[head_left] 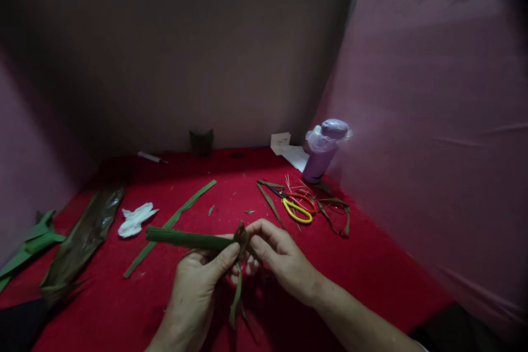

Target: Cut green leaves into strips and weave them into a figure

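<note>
My left hand (202, 280) is closed around a bundle of folded green leaf strips (185, 238), its thumb pressing near the bundle's right end. A brownish leaf strip (242, 232) wraps that end, and loose tails (235, 300) hang below it. My right hand (276, 256) pinches at the brownish strip beside the wrapped end, with thumb and forefinger close together. Part of the strip is hidden behind the fingers. Beyond the left hand, a long green leaf strip (183, 209) lies slantwise on the red cloth.
Scissors (297, 212) with red and yellow handles lie on the red cloth (231, 198) among toothpicks (289, 181) and brown strips (348, 220). Behind them stands a purple cup (317, 162) by white cards (295, 157). Leftward are a crumpled tissue (136, 220), a plastic bag (84, 236) and leaves (35, 242).
</note>
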The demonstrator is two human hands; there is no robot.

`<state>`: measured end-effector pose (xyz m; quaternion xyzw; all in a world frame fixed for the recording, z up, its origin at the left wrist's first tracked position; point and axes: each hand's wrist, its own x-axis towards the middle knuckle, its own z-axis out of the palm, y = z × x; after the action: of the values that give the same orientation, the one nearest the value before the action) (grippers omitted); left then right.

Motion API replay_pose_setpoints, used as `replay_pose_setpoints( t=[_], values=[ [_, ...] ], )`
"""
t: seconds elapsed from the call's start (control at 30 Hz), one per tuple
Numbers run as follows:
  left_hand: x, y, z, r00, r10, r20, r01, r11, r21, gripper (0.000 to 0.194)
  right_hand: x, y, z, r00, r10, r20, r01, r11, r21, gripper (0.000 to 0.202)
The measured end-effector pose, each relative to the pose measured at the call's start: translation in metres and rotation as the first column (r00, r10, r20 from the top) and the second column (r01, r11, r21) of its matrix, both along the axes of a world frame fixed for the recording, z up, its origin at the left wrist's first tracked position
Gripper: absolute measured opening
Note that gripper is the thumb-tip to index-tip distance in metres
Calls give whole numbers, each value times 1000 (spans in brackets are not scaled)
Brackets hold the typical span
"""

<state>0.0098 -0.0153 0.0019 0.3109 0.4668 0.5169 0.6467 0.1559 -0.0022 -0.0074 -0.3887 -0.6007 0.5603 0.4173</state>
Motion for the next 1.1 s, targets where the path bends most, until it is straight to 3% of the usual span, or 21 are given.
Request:
replay_pose_setpoints(
  t=[0.07,0.13,0.27,0.47,0.8,0.93,1.03,1.1],
  values=[
    [1,1,-3,1000,10,-1,-10,1000,11,18,-5,1,-3,990,4,-144,-14,997,-74,24],
    [2,2,-6,999,22,-28,-21,999,35,18,-10,0,-5,983,-33,-181,17,996,-87,27],
    [3,1,-9,999,25,-47,-22,997,68,21,-13,0,-8,980,-132,-150,115,987,-115,31],
    [3,-2,-6,999,-38,-23,37,998,-55,25,-6,1,-9,976,-195,-95,185,977,-101,31],
    [12,-1,-5,991,135,20,-134,989,-65,31,-12,0,-7,972,-150,-183,126,982,-137,27],
    [14,-2,-8,994,90,65,-81,989,-123,36,-10,2,-8,964,-190,-186,173,979,-105,23],
    [6,3,-7,990,113,83,-110,993,-41,40,-5,7,-11,967,-219,-128,206,973,-104,21],
    [-4,7,-1,968,251,27,-252,964,79,28,-1,10,-13,966,-250,-66,243,965,-94,19]
  ],
)
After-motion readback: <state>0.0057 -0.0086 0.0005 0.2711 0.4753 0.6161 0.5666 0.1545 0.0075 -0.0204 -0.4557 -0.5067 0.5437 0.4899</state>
